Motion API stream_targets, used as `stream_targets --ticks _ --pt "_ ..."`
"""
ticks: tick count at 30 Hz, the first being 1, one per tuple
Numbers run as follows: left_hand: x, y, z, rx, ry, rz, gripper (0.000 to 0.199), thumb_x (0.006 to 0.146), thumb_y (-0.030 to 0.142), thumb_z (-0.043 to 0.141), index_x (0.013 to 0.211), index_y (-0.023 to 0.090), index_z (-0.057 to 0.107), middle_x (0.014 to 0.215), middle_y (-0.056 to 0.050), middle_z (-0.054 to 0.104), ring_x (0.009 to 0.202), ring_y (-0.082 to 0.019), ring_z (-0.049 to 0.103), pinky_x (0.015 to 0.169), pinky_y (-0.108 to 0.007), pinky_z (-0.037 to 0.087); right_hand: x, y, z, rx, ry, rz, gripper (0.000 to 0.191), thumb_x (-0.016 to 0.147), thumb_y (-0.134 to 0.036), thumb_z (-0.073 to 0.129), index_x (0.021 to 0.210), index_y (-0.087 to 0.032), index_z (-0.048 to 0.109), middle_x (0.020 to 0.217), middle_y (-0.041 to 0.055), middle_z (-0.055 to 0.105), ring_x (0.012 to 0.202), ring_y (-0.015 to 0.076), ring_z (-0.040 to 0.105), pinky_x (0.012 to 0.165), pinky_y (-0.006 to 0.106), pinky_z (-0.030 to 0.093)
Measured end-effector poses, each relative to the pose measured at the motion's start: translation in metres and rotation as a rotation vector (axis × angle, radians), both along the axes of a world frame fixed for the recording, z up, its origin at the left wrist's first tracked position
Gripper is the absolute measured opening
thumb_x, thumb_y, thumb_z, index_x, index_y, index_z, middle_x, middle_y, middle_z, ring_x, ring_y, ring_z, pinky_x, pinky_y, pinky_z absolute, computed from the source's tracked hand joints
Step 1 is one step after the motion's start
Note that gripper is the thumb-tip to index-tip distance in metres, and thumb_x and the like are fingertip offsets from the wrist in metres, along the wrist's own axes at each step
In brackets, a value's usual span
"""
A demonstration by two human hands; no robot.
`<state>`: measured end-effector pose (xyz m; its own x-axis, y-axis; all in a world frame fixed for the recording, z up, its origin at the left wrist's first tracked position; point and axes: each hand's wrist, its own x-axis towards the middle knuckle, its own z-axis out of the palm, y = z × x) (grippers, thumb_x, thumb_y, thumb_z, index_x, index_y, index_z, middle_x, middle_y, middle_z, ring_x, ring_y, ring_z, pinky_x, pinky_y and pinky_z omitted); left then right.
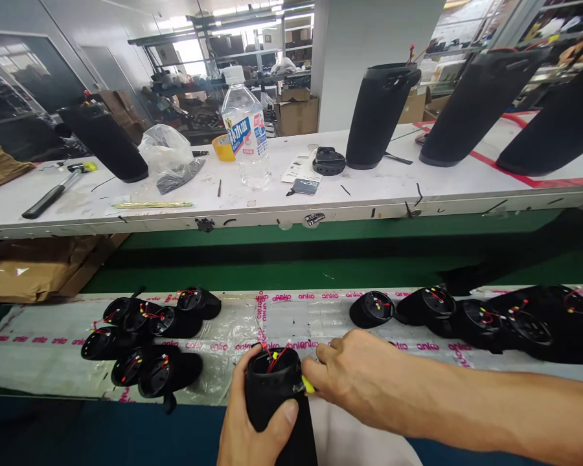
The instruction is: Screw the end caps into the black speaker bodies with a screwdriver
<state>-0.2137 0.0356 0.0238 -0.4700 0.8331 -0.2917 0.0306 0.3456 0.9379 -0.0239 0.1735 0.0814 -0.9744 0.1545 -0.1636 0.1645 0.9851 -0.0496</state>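
My left hand (260,421) is wrapped around a black cylindrical speaker housing (276,395), which stands with its open end up. Red wires with yellow and white connectors (274,357) stick out of that opening. At the right side of the rim, my right hand (337,366) is closed on a small yellow-handled tool (308,384). The tool's tip touches or nearly touches the housing just below the rim; its exact kind is hidden by my fingers.
Several similar housings lie on the plastic-covered bench at left (170,372) and right (374,309). On the white shelf (282,200) stand a water bottle (247,139) and upright black cylinders (381,116). A hammer (53,194) and yellow tape (222,149) lie there too.
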Motion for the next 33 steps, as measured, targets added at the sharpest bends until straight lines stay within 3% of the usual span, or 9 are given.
stream_targets --ticks 3,6,10,13,19,26,33 --pt "-0.004 0.001 -0.005 0.031 -0.076 0.001 0.096 0.073 0.073 0.084 0.153 0.026 0.058 0.148 -0.011 0.076 0.146 -0.040 0.062 0.121 -0.049 0.046 -0.003 0.006 -0.004 -0.093 0.034 -0.048 0.002 0.109 -0.019 0.063 0.108 -0.019 0.061 0.087 0.0021 0.071 0.067 0.0183 0.062 0.052 0.038 0.020" --pt "-0.006 0.002 -0.008 0.065 -0.229 0.025 0.097 0.068 0.075 0.087 0.147 0.024 0.063 0.144 -0.013 0.078 0.146 -0.043 0.063 0.126 -0.051 0.044 0.000 0.011 -0.004 -0.287 0.142 -0.125 0.015 0.115 -0.034 0.060 0.115 -0.019 0.064 0.091 0.0016 0.075 0.074 0.0180 0.067 0.060 0.034 0.033" --pt "-0.004 0.002 -0.005 0.010 -0.365 0.062 0.091 0.071 0.073 0.086 0.146 0.025 0.064 0.139 -0.013 0.080 0.141 -0.045 0.067 0.127 -0.056 0.043 0.007 0.013 0.006 -0.452 0.287 -0.273 0.016 0.118 -0.033 0.055 0.113 -0.021 0.064 0.097 0.0004 0.077 0.078 0.0164 0.069 0.074 0.032 0.042" --pt "-0.004 0.001 -0.001 -0.028 -0.333 0.090 0.101 0.068 0.075 0.088 0.151 0.025 0.061 0.144 -0.013 0.078 0.144 -0.044 0.065 0.129 -0.055 0.041 0.007 0.009 0.009 -0.373 0.206 -0.323 0.015 0.116 -0.032 0.061 0.107 -0.021 0.064 0.096 0.0006 0.078 0.075 0.0176 0.069 0.068 0.033 0.037" --pt "-0.009 -0.001 0.001 0.017 -0.252 0.055 0.100 0.073 0.072 0.086 0.155 0.023 0.059 0.153 -0.013 0.073 0.150 -0.042 0.059 0.130 -0.053 0.038 -0.003 0.000 0.003 -0.193 0.143 -0.197 0.016 0.114 -0.033 0.065 0.106 -0.020 0.061 0.090 0.0019 0.075 0.071 0.0197 0.069 0.057 0.036 0.023" --pt "-0.010 0.000 0.003 0.040 -0.142 -0.007 0.106 0.070 0.076 0.087 0.156 0.022 0.055 0.150 -0.015 0.075 0.146 -0.042 0.062 0.125 -0.051 0.041 -0.001 -0.002 -0.006 -0.077 0.202 -0.089 0.011 0.114 -0.027 0.061 0.106 -0.021 0.056 0.085 -0.0002 0.068 0.066 0.0190 0.062 0.054 0.037 0.019" --pt "-0.011 0.000 0.006 0.007 -0.106 -0.033 0.095 0.074 0.067 0.083 0.153 0.024 0.052 0.146 -0.014 0.075 0.138 -0.041 0.066 0.118 -0.053 0.042 0.000 -0.001 -0.008 -0.015 0.214 -0.060 0.014 0.106 -0.017 0.065 0.103 -0.022 0.053 0.080 -0.0017 0.063 0.062 0.0172 0.055 0.054 0.037 0.017"
